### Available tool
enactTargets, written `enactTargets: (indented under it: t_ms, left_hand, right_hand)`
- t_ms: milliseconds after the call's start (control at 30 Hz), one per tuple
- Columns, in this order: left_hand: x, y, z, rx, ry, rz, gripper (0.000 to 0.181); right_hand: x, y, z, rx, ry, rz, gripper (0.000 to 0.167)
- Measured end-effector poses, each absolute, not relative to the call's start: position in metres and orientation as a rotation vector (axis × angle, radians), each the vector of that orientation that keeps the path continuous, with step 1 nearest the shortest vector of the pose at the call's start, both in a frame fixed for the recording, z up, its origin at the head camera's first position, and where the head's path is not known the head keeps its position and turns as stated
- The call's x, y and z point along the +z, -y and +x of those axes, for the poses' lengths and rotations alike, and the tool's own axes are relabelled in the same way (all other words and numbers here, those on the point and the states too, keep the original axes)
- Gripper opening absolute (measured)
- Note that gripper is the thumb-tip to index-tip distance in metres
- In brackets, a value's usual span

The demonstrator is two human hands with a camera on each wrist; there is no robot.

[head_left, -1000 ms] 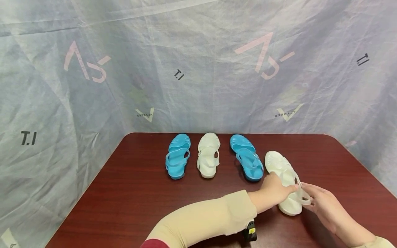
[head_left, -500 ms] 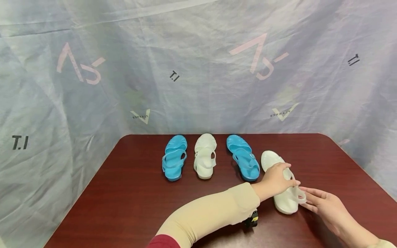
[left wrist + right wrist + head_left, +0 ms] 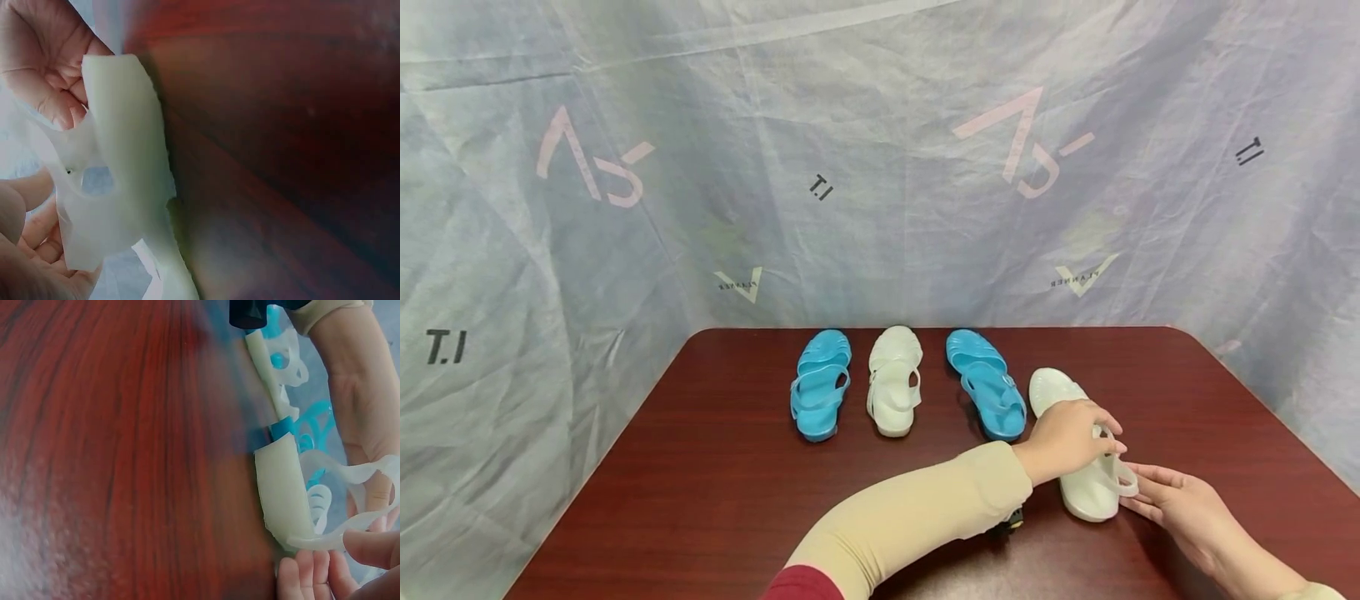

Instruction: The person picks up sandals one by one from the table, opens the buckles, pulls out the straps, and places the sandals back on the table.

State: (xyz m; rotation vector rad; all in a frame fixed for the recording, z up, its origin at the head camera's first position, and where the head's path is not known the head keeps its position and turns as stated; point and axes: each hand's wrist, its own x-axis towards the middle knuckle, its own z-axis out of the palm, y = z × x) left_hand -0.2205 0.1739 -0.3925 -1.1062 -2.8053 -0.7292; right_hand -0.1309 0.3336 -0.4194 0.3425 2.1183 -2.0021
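Observation:
A white jelly sandal (image 3: 1086,492) lies at the right of the table, toe pointing away and leftward. My left hand (image 3: 1067,435) reaches over its middle, thumb and fingers pinching the ankle strap at the right side. From the right, my right hand (image 3: 1183,504) pinches the strap's looped end near the heel. The left wrist view shows the sandal's side strap (image 3: 94,215) between both hands. In the right wrist view, the raised strap (image 3: 340,469) arches beside the heel (image 3: 284,487), my right thumb against it. The left palm hides part of the sandal's upper.
Left of the worked sandal stand a blue sandal (image 3: 992,392), another white sandal (image 3: 895,383) and another blue sandal (image 3: 822,387), toes at the back edge. The dark red wooden table (image 3: 700,500) ends at a hanging grey printed cloth (image 3: 880,208).
My left hand has moved from the sandal's near left side up and over onto the strap, fingers now reaching across. My right hand stays at the strap. The head view has shifted slightly.

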Motion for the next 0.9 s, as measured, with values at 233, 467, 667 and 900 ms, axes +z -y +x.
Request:
enactTargets:
  t_ms: [233,467,667,900]
  left_hand:
    - [-0.391,-0.171,-0.223,-0.719,2.817,-1.098,0.01]
    - [-0.398,-0.166,-0.224,-0.924,2.87,-1.065,0.01]
    - [-0.402,-0.165,-0.224,-1.03,2.878,-1.058,0.011]
    - [-0.404,-0.166,-0.229,-1.16,2.854,-1.094,0.013]
  right_hand:
    - [-0.423,-0.338,-0.133,-1.993,-2.105,0.32,0.013]
    - [-0.431,-0.337,-0.131,-2.027,-2.128,0.313,0.015]
    - [-0.432,-0.337,-0.133,-2.029,-2.106,0.316,0.011]
    - [-0.432,-0.339,-0.136,-2.111,-2.069,0.295,0.014]
